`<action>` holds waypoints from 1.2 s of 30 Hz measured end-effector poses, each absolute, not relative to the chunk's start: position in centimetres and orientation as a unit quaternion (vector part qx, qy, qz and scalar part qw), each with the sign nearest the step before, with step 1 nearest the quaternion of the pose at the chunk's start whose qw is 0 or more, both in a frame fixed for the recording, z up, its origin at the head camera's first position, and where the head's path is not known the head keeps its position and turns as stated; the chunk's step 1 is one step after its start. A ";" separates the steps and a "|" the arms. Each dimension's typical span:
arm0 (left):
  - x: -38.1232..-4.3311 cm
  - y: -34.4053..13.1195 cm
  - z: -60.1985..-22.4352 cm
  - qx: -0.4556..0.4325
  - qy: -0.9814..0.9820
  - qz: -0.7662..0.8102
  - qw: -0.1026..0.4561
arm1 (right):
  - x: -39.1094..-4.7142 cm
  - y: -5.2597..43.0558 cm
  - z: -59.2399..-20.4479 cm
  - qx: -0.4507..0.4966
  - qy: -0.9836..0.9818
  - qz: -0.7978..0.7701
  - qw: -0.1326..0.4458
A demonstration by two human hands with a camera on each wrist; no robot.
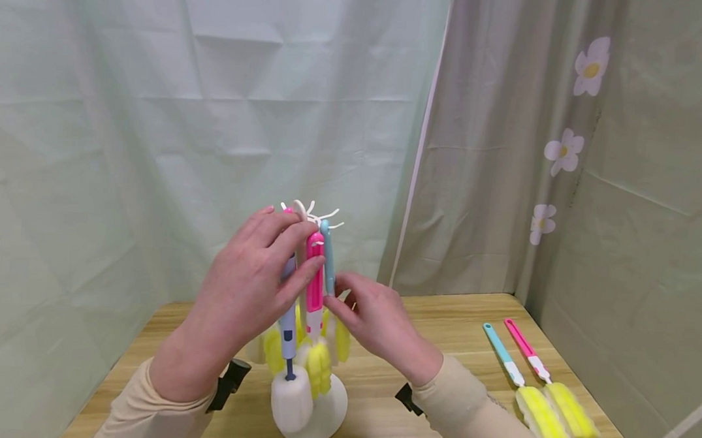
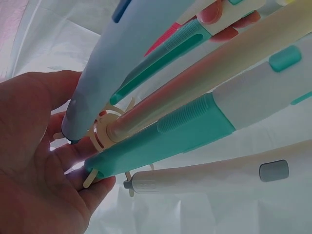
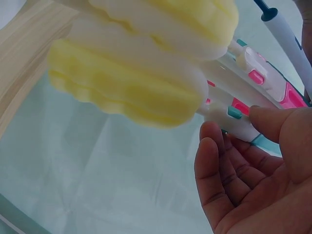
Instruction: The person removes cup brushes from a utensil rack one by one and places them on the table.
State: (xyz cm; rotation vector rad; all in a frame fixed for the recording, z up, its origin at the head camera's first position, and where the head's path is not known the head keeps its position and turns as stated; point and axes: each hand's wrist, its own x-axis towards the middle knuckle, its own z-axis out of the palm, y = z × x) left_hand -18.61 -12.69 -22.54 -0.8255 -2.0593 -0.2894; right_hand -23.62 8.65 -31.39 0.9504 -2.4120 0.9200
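A white stand (image 1: 335,411) with curved hooks at its top carries several hanging sponge bottle brushes. My left hand (image 1: 255,267) is at the top of the stand, its fingers round the hooks and handle ends; a teal handle (image 2: 161,141) and a pale blue handle (image 2: 117,63) are close to its palm. A pink-handled brush (image 1: 314,276) hangs in front of the fingers. My right hand (image 1: 382,318) pinches a blue-handled bottle brush (image 1: 329,257) near its white neck, at the stand's right side. Its yellow-and-white sponge (image 3: 126,87) hangs below, partly hidden in the head view.
On the wooden table (image 1: 437,406), a second blue-handled brush (image 1: 501,350) and a pink-handled brush (image 1: 524,347) lie side by side at the right. A pale curtain (image 1: 244,110) rises behind the table, with another on the right.
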 end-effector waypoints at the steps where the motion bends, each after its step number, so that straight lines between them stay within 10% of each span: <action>1: -18.6 -12.7 -22.5 -0.332 -0.828 -0.116 0.436 | -23.6 8.7 -31.4 0.338 -0.860 0.328 0.194; 36: -18.5 -12.8 -22.9 -0.325 -0.833 -0.110 0.433 | -23.1 9.3 -30.9 0.320 -0.861 0.329 0.218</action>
